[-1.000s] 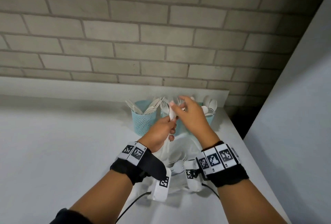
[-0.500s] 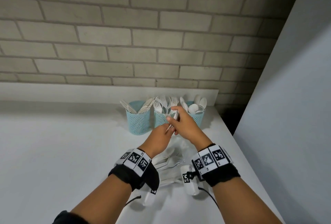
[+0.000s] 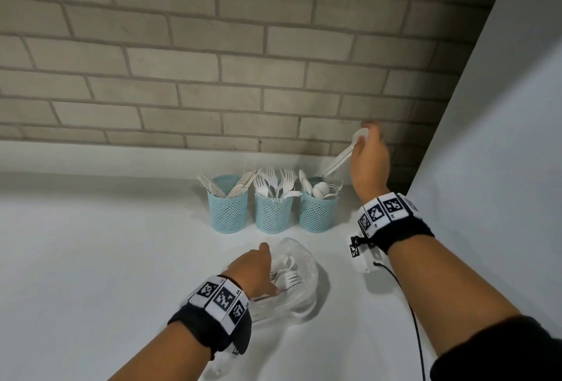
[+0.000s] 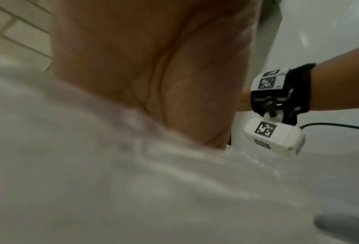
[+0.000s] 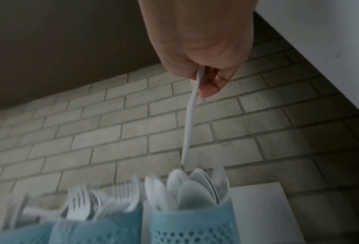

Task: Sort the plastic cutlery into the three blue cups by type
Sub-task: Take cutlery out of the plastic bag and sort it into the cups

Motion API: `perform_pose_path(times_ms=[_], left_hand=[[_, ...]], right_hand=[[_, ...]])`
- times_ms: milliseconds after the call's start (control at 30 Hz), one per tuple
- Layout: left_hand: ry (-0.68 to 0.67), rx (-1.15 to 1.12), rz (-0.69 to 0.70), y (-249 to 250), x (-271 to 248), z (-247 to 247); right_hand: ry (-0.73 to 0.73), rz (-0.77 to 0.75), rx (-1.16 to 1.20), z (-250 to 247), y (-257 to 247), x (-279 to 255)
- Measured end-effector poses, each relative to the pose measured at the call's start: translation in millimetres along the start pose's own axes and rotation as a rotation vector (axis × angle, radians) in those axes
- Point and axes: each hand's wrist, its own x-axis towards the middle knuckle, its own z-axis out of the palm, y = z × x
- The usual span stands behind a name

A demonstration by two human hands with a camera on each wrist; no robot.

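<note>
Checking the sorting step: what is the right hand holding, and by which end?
A white plastic spoon, pinched at its bowl end by the right hand; handle points down into the spoon cup.

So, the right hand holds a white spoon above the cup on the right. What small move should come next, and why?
Probably lower the spoon a little further and let go. The right hand pinches it by the bowl end, handle pointing down at the rightmost blue cup, which already holds spoons. In the right wrist view the handle tip is just at those spoons, so a short descent should seat it.
</note>
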Motion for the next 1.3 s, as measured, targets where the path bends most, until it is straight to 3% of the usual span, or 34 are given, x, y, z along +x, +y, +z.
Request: perform_pose_path(times_ms=[100, 267, 333, 467, 600, 633, 667, 733, 800, 867, 1000, 1167, 1300], left_hand=[[-0.016, -0.111, -0.032, -1, -5, 2], [-0.126, -0.048, 0.019, -8, -9, 6], [-0.119, -0.023, 0.033, -9, -8, 7], [-0.097, 0.076, 0.027, -9, -3, 8], [-0.078, 0.063, 0.029, -12, 0, 9], [-0.070, 0.047, 0.034, -12, 0, 10], [-0.065, 0.031, 0.035, -13, 0, 10], [-0.055, 0.011, 0.033, -14, -1, 10], [-0.046, 0.005, 0.031, -14, -1, 10], [-0.036, -0.006, 0.033, -15, -1, 10], [0.000, -0.020, 0.078, -18, -2, 10], [0.038, -0.066, 0.105, -22, -6, 14], [0.067, -0.169, 0.052, -26, -9, 15]], right_hand=[[-0.092, -0.090, -0.124, 16, 10, -3], [-0.511, -0.128, -0.354, 53, 36, -14], [-0.597, -0.118, -0.377, 62, 43, -17], [-0.613, -0.072, -0.329, 68, 43, -13], [-0.265, -0.205, -0.039, 57, 19, -35], [-0.261, -0.236, 0.086, 53, 12, -45], [-0.329, -0.239, 0.230, 48, 5, -57], [-0.604, -0.198, 0.398, 38, -5, -80], [-0.884, -0.233, 0.296, 35, -4, -99], [-1.027, -0.298, 0.102, 38, 9, -114], [-1.066, -0.190, -0.081, 38, 29, -130], [-1.103, -0.064, -0.076, 32, 37, -137], [-1.104, 0.014, -0.065, 30, 39, -138]])
